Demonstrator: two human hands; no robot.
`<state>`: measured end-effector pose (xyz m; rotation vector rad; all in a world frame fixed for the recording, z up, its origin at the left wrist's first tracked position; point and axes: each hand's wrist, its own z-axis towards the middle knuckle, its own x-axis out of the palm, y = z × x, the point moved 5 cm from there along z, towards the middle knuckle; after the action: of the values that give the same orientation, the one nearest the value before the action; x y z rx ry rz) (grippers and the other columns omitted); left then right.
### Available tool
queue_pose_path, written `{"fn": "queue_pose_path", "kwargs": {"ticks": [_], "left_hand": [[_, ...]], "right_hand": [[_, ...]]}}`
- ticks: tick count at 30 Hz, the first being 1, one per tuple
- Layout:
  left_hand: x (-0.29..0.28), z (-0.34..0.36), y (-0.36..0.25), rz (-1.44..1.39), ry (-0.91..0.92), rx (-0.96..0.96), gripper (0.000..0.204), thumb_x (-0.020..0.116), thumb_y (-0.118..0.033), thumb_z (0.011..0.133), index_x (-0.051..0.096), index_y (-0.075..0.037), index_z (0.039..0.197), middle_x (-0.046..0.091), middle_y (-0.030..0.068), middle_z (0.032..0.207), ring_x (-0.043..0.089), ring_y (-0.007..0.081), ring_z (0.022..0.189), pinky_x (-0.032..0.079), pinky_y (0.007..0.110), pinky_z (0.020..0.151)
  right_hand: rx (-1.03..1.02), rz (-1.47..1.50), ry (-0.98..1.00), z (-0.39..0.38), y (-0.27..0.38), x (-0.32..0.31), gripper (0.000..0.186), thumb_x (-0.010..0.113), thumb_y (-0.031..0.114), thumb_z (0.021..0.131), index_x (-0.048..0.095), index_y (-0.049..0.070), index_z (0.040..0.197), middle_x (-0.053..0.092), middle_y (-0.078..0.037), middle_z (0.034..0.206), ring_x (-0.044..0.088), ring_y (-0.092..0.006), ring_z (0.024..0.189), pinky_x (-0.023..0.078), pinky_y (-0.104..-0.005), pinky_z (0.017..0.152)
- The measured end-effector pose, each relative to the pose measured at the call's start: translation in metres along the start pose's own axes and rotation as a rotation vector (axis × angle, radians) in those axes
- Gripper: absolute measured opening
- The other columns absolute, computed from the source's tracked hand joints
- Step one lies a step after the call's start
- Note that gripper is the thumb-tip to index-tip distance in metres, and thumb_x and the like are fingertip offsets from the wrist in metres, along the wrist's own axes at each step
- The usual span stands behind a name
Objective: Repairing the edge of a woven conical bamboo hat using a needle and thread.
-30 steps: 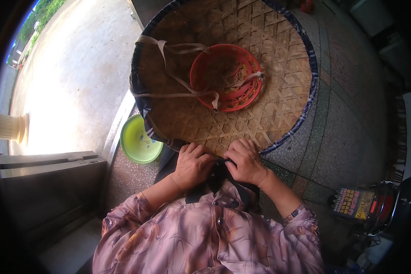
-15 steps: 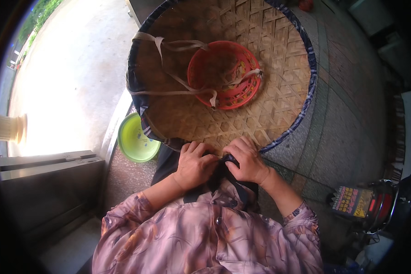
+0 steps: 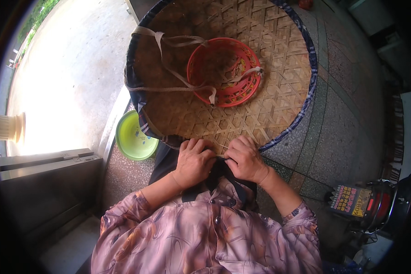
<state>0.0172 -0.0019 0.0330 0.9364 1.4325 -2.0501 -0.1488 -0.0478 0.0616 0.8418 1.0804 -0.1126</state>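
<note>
A large, round woven bamboo basket point(image 3: 278, 91) lies in front of me, its rim bound with dark blue checked cloth point(image 3: 311, 86). At its near rim, my left hand point(image 3: 194, 160) is closed, fingers curled and knuckles up. My right hand point(image 3: 245, 159) is closed just to the right, thumb pressed to the fingers. Between the fingertips runs a short, thin pale strip point(image 3: 220, 156); its ends are hidden in the hands. Dark cloth point(image 3: 218, 170) lies under the hands. Inside the basket sits a red plastic basket point(image 3: 196, 68) with small bits in it and pale fabric straps point(image 3: 178, 80) lying across it.
A light green basin point(image 3: 136, 137) stands on the speckled floor at the left, partly behind the basket. Beyond a metal door track point(image 3: 50, 165) lies bright concrete point(image 3: 68, 82). At the right is a dark machine point(image 3: 381, 205) with a printed plate.
The dark cloth held between my fingers has dropped lower, and a thin pale strip now shows between my hands. My hands stay at the near rim. The view has shifted slightly.
</note>
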Motion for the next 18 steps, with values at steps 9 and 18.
{"fn": "queue_pose_path", "kwargs": {"ticks": [9, 18], "left_hand": [[-0.004, -0.007, -0.023, 0.02, -0.139, 0.203, 0.037, 0.078, -0.016, 0.076, 0.066, -0.013, 0.111, 0.065, 0.006, 0.117, 0.058, 0.0298, 0.115, 0.04, 0.046, 0.097], [0.006, -0.001, -0.013, -0.042, -0.064, 0.071, 0.032, 0.079, -0.017, 0.077, 0.067, -0.014, 0.106, 0.064, 0.0032, 0.109, 0.059, 0.027, 0.104, 0.04, 0.044, 0.095]], "right_hand": [[0.005, 0.039, -0.026, 0.001, 0.005, -0.009, 0.006, 0.069, 0.01, 0.076, 0.064, 0.01, 0.076, 0.058, -0.007, 0.086, 0.057, -0.03, 0.09, 0.043, -0.0427, 0.083], [-0.009, 0.021, 0.015, -0.003, -0.005, 0.0, 0.012, 0.072, 0.009, 0.073, 0.064, 0.008, 0.081, 0.058, -0.008, 0.088, 0.057, -0.0312, 0.092, 0.042, -0.043, 0.086]]}}
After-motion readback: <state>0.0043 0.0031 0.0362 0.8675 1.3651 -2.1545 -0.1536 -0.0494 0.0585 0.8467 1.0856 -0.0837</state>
